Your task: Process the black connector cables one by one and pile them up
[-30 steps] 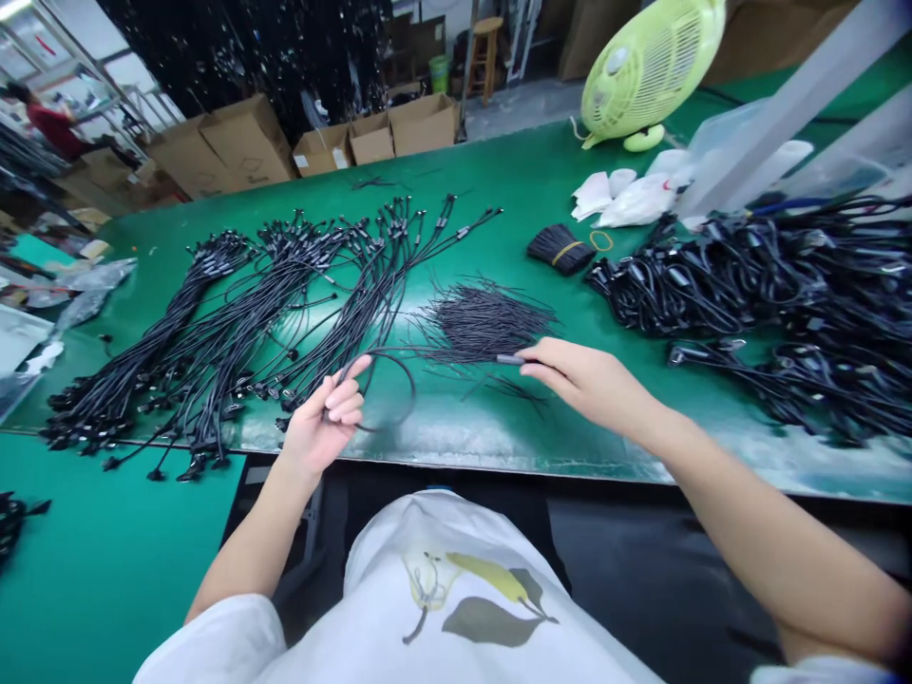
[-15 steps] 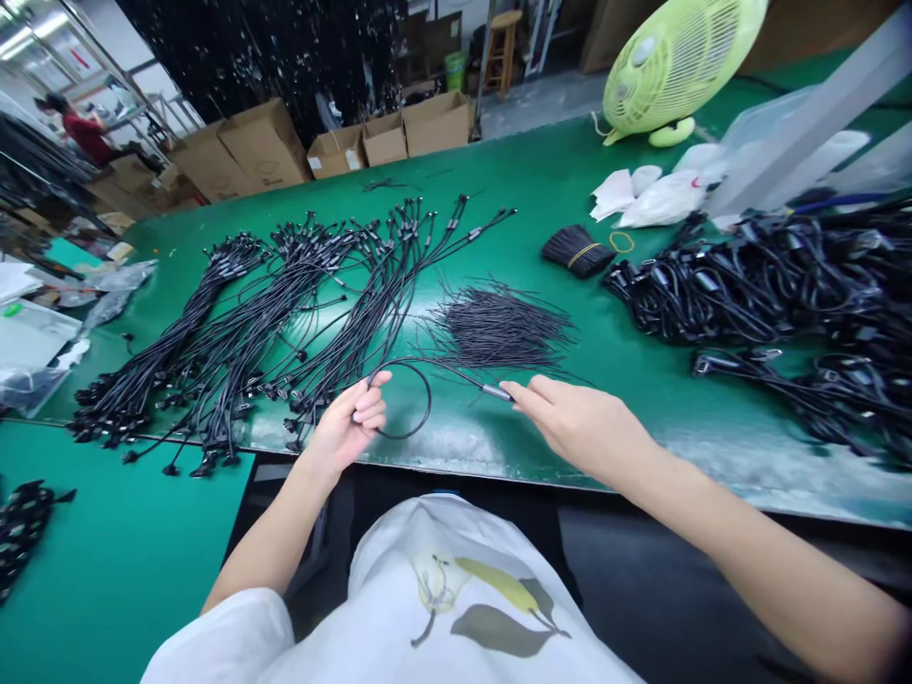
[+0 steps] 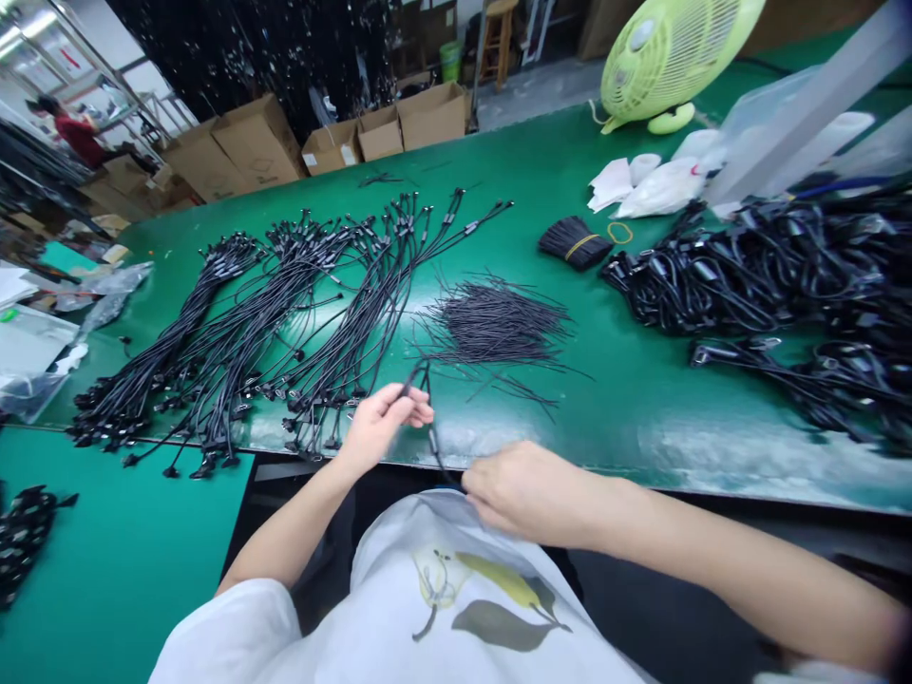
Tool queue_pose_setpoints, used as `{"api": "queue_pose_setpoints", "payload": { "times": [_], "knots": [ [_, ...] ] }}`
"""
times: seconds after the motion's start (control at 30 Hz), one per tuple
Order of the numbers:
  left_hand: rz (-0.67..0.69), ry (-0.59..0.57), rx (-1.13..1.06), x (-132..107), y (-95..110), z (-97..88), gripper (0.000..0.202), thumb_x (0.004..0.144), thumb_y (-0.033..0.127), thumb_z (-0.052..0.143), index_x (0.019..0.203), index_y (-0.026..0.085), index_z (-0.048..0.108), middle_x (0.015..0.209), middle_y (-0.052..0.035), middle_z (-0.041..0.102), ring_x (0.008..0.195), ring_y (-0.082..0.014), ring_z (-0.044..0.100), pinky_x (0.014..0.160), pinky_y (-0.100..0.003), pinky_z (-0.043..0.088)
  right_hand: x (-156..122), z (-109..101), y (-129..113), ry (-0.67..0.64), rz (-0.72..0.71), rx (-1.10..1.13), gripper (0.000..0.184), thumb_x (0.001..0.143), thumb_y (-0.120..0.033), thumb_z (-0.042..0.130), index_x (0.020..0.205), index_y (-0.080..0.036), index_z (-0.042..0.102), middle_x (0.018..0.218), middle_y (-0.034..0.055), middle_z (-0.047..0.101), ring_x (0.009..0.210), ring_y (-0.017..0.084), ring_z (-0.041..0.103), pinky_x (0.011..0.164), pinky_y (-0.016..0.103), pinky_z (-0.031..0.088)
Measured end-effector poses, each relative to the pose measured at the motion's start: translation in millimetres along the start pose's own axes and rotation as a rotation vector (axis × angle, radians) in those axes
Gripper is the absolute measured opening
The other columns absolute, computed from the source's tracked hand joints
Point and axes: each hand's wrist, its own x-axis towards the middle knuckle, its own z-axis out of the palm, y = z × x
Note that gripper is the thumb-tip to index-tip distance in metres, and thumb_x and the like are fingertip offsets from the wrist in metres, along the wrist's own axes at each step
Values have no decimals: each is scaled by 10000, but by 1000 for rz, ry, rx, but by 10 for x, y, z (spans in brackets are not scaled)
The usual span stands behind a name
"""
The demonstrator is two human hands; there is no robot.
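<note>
A black cable (image 3: pixel 432 439) is looped between my two hands at the table's front edge. My left hand (image 3: pixel 389 423) pinches it near the top of a narrow loop. Closer to my body, my right hand (image 3: pixel 514 489) is closed around its lower end; the fingers are partly hidden and blurred. Beyond the hands lies a loose pile of thin black ties (image 3: pixel 499 323), with a few strays in front. Left of it are several spread bundles of straight black cables (image 3: pixel 370 313) with connectors at both ends.
A banded bundle of black ties (image 3: pixel 574 243) lies behind the pile. Coiled cables (image 3: pixel 769 271) heap at the right. A green fan (image 3: pixel 670 62) and white plastic bags (image 3: pixel 659 190) stand farther back. Cardboard boxes (image 3: pixel 431 116) line the far edge. Another person (image 3: pixel 80 135) sits far left.
My right hand has come left and down towards my body, pulling the cable end along. My left hand has shifted right, and the wide cable loop has become narrow.
</note>
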Motion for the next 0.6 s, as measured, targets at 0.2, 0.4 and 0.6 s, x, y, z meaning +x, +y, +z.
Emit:
{"api": "queue_pose_setpoints", "payload": {
  "times": [0.2,0.4,0.6],
  "knots": [
    [65,-295,357,-122,-139,185,289,886,433,584,826,163,668,785,-45,679,741,-166,609,751,-288,461,196,-142,68,278,217,252,298,933,-249,446,693,-163,600,669,18,632,583,102,523,561,238,296],
    [-6,-157,-207,-101,-191,254,306,858,475,626,857,173,574,592,48,464,545,-106,480,656,-285,449,351,241,313,661,514,513,301,849,-411,589,1042,-180,572,953,88,620,895,206,579,776,319,464],
    [-191,-74,-356,-49,-391,420,479,835,609,577,657,177,469,656,10,470,710,-147,553,797,-319,454,510,495,251,695,757,1305,197,860,-387,497,851,-198,551,598,-54,419,471,81,316,449,200,301]
  ]
}}
